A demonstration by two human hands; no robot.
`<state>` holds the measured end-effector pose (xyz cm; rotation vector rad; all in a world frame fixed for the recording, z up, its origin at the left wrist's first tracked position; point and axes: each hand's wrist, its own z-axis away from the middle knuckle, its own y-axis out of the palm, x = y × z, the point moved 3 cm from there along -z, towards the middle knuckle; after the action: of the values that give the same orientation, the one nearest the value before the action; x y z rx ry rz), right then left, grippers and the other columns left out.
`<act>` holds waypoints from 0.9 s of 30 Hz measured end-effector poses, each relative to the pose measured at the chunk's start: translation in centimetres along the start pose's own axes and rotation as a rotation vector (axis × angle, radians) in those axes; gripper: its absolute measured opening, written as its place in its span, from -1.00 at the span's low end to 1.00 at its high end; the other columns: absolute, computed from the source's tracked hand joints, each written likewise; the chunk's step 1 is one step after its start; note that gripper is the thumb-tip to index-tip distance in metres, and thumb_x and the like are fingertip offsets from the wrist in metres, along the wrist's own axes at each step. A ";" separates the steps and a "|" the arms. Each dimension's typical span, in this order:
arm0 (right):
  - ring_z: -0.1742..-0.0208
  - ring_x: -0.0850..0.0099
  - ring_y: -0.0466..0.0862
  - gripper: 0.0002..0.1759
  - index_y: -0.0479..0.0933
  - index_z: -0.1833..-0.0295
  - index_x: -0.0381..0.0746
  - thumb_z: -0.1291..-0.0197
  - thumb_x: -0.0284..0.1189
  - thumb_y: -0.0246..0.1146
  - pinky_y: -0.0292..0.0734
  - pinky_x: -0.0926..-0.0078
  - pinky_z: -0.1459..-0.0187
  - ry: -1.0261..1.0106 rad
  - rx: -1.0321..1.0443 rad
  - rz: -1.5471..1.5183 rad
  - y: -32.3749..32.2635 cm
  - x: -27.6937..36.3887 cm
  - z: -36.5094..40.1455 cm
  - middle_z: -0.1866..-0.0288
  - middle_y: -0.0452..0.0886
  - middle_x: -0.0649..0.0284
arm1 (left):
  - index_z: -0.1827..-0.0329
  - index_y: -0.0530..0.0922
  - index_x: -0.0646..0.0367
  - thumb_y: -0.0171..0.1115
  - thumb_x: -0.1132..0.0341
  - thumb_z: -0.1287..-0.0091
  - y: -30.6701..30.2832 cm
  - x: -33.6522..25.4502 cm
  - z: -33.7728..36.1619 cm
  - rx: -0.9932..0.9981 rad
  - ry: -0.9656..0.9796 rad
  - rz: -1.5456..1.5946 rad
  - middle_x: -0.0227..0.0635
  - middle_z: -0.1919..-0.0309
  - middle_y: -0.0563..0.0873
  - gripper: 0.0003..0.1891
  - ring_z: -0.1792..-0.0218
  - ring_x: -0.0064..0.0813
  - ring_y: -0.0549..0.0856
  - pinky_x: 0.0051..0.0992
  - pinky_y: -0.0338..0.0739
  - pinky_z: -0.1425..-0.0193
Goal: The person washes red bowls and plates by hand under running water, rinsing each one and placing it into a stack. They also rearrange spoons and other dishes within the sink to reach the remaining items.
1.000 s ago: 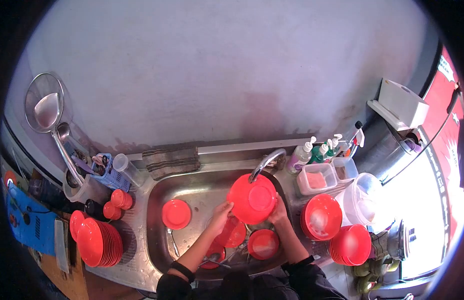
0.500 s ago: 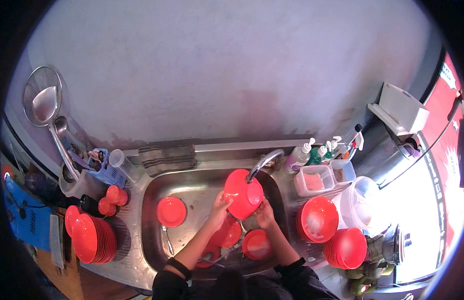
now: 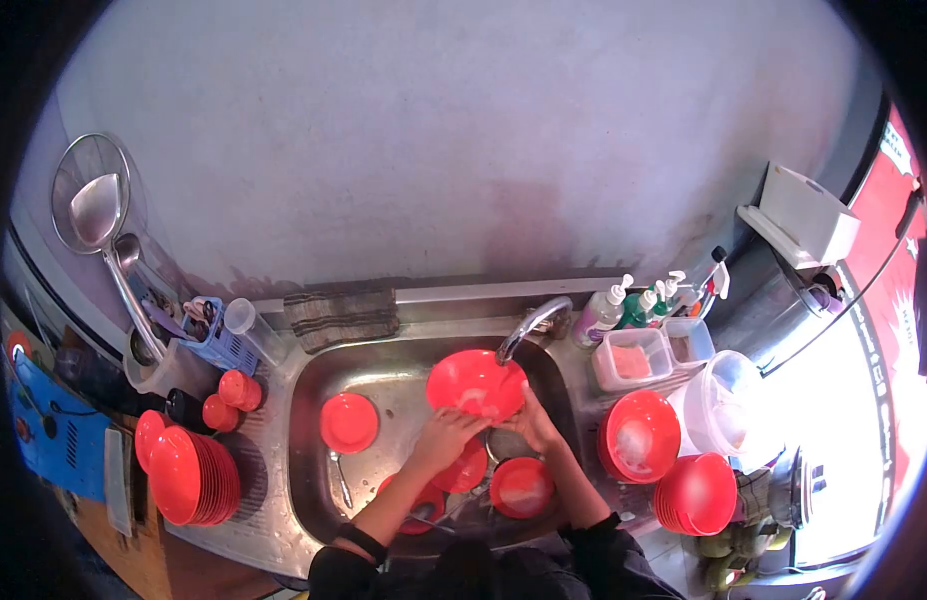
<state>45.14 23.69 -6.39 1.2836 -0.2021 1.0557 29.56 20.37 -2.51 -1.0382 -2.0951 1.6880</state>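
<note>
A red bowl [image 3: 471,378] is held under the curved tap [image 3: 531,328], its inside facing up and whitish water or suds in it. My left hand [image 3: 450,437] lies at the bowl's near edge, fingers closed over the rim. On the right side, my right hand [image 3: 530,420] grips the rim with the thumb up along it. Below the hands, in the steel sink [image 3: 319,400], lie a red plate [image 3: 350,422], a spoon [image 3: 342,480], a red bowl with whitish contents [image 3: 522,487] and other red dishes [image 3: 462,468] partly hidden by my left forearm.
Stacked red plates [image 3: 191,478] and small red cups [image 3: 221,412] stand left of the sink. Red bowls [image 3: 640,437], a sponge tub [image 3: 632,360] and pump bottles [image 3: 606,308] are on the right. A striped cloth [image 3: 342,317] lies on the back ledge.
The bowl has turned from showing its outside to showing its inside, moving slightly left and down. My left hand has shifted from its left side to its near rim.
</note>
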 end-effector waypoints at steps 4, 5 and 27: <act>0.02 0.22 0.43 -0.43 -0.06 -0.22 -0.03 -0.08 -0.43 -0.04 0.45 0.18 0.13 -0.109 -0.097 0.075 -0.3 0.0 0.1 -0.09 0.24 0.14 | 0.05 0.42 -0.05 -0.03 0.35 0.04 0.6 0.9 0.2 -0.013 0.051 -0.022 -0.43 0.22 0.55 -0.60 0.05 -0.46 0.43 -0.30 0.21 -0.08; 0.02 0.20 0.42 -0.36 -0.10 -0.23 0.03 -0.03 -0.52 -0.03 0.47 0.17 0.14 -0.131 -0.075 0.058 -0.5 -0.3 0.3 -0.11 0.22 0.16 | 0.04 0.41 -0.04 0.00 0.37 0.04 0.5 1.1 0.5 -0.010 0.000 -0.015 -0.43 0.23 0.55 -0.59 0.03 -0.44 0.43 -0.30 0.18 -0.10; -0.01 0.26 0.39 -0.31 0.00 -0.21 -0.06 0.12 -0.67 -0.08 0.54 0.26 0.30 -0.397 -0.210 0.119 -1.7 -1.0 -0.3 -0.11 0.22 0.21 | -0.06 0.24 0.13 -0.32 -0.10 -0.21 8.3 4.1 5.0 -0.200 -1.234 1.989 -0.21 0.02 0.43 -0.46 0.03 -0.27 0.44 -0.31 0.27 0.04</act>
<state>45.67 23.55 -8.28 1.2902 -0.6803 0.8447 26.65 19.97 -12.62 -3.3913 -0.8468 3.4824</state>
